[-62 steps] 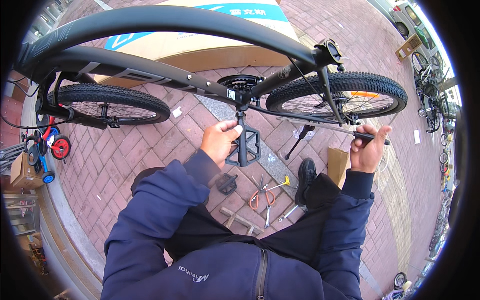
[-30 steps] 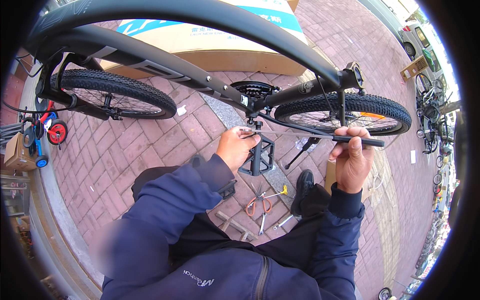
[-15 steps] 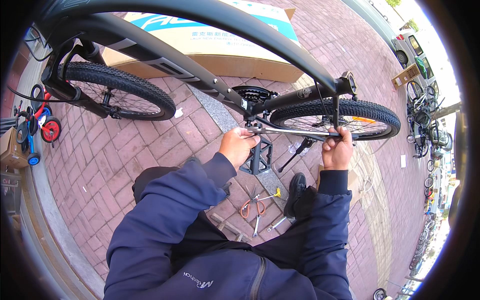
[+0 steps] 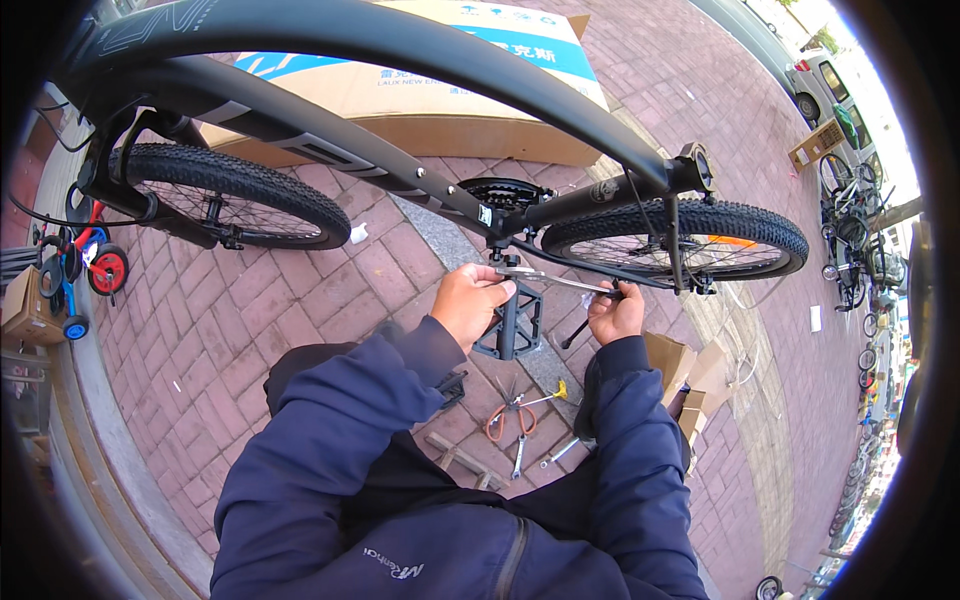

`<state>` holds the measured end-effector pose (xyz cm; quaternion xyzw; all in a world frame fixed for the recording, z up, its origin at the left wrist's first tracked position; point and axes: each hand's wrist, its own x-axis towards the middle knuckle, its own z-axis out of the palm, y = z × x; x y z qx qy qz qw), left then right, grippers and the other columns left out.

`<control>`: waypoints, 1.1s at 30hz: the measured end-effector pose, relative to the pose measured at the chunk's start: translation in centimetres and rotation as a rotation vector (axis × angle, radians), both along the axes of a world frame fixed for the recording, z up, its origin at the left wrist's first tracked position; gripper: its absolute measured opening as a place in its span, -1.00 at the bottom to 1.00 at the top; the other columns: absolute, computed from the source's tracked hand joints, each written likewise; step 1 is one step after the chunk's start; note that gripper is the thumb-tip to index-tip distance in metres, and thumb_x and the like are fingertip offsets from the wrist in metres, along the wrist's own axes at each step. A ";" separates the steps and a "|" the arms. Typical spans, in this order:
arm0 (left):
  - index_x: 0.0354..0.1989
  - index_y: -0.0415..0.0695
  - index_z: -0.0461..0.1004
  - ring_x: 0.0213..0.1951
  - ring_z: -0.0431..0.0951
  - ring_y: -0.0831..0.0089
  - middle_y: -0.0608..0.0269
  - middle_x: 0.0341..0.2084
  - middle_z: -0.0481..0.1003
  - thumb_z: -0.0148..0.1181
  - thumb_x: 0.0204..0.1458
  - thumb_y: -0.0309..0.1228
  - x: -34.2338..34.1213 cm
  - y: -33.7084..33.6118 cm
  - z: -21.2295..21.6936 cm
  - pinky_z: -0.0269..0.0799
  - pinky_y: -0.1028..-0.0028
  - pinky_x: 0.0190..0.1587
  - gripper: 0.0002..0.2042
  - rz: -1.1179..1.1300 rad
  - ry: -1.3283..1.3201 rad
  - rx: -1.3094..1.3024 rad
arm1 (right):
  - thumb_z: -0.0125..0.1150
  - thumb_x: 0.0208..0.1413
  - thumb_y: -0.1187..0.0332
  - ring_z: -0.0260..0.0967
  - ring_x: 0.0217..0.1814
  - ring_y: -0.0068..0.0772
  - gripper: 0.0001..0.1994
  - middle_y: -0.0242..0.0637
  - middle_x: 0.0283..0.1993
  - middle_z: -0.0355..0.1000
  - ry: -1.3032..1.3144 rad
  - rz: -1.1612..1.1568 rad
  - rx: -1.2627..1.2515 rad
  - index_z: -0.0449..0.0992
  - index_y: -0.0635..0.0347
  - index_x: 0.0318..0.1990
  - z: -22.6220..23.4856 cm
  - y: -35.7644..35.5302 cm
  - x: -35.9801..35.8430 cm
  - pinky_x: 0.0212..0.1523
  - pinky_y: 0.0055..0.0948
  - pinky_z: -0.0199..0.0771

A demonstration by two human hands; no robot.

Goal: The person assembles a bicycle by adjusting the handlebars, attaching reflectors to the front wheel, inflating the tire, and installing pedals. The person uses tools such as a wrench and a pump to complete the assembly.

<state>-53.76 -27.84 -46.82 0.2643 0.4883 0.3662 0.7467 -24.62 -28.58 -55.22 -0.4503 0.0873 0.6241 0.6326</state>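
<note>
A dark bicycle frame [image 4: 340, 150] stands across in front of me, with its black pedal [image 4: 509, 325] on my side. My left hand [image 4: 468, 308] is closed at the pedal's inner end, thumb and fingers pinching the head of a long, slim silver wrench [image 4: 565, 282]. Its handle runs to the right, and my right hand [image 4: 616, 316] is closed round the far end. The chainring [image 4: 500, 190] and rear wheel [image 4: 680, 235] lie just beyond. My left fingers partly hide how the wrench head sits on the axle.
On the brick paving between my legs lie orange-handled scissors [image 4: 497, 422], a small spanner [image 4: 519, 458] and a yellow-handled tool [image 4: 558, 390]. Behind the bicycle is a large cardboard box [image 4: 450, 140]. Children's bikes [image 4: 90, 260] stand left; an open carton [image 4: 690, 380] sits right.
My right hand has come nearer to me and to the left, swinging the wrench's handle end towards me. My left hand stays at the pedal's inner end.
</note>
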 end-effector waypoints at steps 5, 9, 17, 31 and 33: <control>-0.02 -0.21 0.40 -0.26 0.60 0.57 0.29 -0.21 0.57 0.22 0.19 -0.48 0.5 0.0 -0.4 0.49 0.51 -0.25 -0.77 -0.044 -0.008 -0.004 | 0.04 0.21 0.28 0.24 -0.58 -0.50 -0.85 -0.23 -0.37 0.49 -0.384 -0.077 0.084 0.42 0.15 -0.26 7.3 -1.3 0.6 -0.61 -0.48 0.24; -0.01 -0.23 0.38 -0.25 0.60 0.54 0.25 -0.20 0.56 0.25 0.17 -0.49 1.9 0.0 -0.8 0.53 0.50 -0.24 -0.74 -0.040 -0.033 0.021 | 0.03 0.34 0.27 0.36 -0.59 -0.56 -0.79 -0.15 -0.29 0.56 -0.768 -0.083 0.240 0.43 0.25 -0.10 14.0 -2.7 -0.1 -0.61 -0.52 0.45; -0.03 -0.22 0.35 -0.27 0.59 0.52 0.24 -0.23 0.54 0.31 0.15 -0.46 4.8 -0.5 -2.7 0.54 0.50 -0.24 -0.70 -0.018 -0.070 0.006 | 0.15 0.34 0.29 0.44 -0.53 -0.56 -0.77 -0.18 -0.29 0.55 -1.226 0.051 0.366 0.45 0.34 -0.17 21.1 -3.6 -3.3 -0.50 -0.54 0.59; 0.07 -0.45 0.36 -0.04 0.40 0.41 0.11 -0.16 0.47 0.34 -0.02 -0.44 2.6 4.2 -0.4 0.29 0.36 0.00 -0.49 0.418 0.161 0.117 | 0.33 0.17 0.38 0.52 -0.49 -0.49 -0.79 -0.23 -0.42 0.52 -1.331 0.250 0.104 0.47 0.36 -0.26 11.3 -2.7 0.1 -0.46 -0.53 0.59; 0.18 -0.50 0.14 0.02 0.41 0.30 -0.07 0.01 0.38 0.34 -0.07 -0.46 -1.1 6.0 1.7 0.29 0.35 0.15 -0.33 0.470 -0.078 0.194 | 0.35 0.15 0.40 0.49 -0.48 -0.52 -0.80 -0.24 -0.40 0.52 -1.256 0.335 0.000 0.49 0.35 -0.24 5.9 -1.9 -1.0 -0.46 -0.57 0.55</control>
